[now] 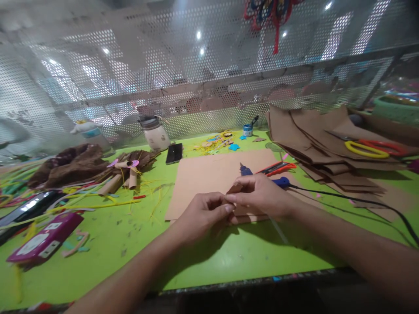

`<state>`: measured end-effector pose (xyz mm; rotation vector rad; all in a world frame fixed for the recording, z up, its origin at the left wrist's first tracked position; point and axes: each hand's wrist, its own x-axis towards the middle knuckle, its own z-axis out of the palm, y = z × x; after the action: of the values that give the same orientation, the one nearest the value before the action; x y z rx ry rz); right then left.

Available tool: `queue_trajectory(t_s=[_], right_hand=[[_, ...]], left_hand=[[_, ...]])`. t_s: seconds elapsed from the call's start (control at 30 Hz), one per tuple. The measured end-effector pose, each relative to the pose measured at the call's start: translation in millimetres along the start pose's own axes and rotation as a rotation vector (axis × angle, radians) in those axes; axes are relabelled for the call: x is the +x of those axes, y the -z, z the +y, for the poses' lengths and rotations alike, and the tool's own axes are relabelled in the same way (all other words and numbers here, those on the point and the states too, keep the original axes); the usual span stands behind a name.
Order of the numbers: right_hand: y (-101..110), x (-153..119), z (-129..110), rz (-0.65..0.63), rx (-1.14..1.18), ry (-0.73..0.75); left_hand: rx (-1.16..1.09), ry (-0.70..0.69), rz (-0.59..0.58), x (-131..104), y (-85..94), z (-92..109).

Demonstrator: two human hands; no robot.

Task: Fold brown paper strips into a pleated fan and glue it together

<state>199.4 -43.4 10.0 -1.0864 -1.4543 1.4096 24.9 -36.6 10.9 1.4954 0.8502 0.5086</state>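
- We had a small piece of brown paper [236,187] pinched between our two hands, just above the near part of a flat brown sheet [199,174], probably brought in close so that fine finger work was easy to see.
- Our left hand [203,216] had its thumb and forefinger closed together at the paper's near edge; the other fingers curled under, and we could not tell what they touched.
- Our right hand [268,196] gripped the same piece with the thumb against the bent forefinger, which seemed to steady its curved upper edge from the other side.
- Just beyond our right hand lay a blue glue gun [282,181], its nozzle pointing away from our fingers, likely a safe way to park a hot tip; its black cord [363,199] ran off to the right, clear of the sheet's middle.
- A red utility knife [277,168] lay beside the gun, seemingly placed within easy reach.
- Further right, the yellow-handled scissors [366,149] rested on a pile of folded brown paper [309,141], perhaps to keep them findable among the layers.
- On our left, paper rolls [113,185] lay near a black phone [174,153] on the green table [124,266], apart from the sheet, which left our elbows room.
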Motion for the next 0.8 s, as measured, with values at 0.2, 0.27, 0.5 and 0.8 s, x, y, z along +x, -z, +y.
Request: queue_trajectory(t_s=[0.2,0.27,0.5,0.8], right_hand=[[6.1,0.8,7.2,0.059,-0.056,0.073],[6.2,0.5,6.6,0.047,-0.036,0.083],[7.5,3.2,4.8,0.118,0.097,0.050],[16.2,6.9,6.4,0.220,0.231,0.030]], left_hand=[[0.020,0.049,-0.016,1.3,7.6,-4.1],[0.019,0.053,-0.014,1.9,8.9,-4.2],[0.037,0.041,-0.118,2.4,13.4,-3.4],[0.062,0.041,-0.168,2.0,14.8,0.6]])
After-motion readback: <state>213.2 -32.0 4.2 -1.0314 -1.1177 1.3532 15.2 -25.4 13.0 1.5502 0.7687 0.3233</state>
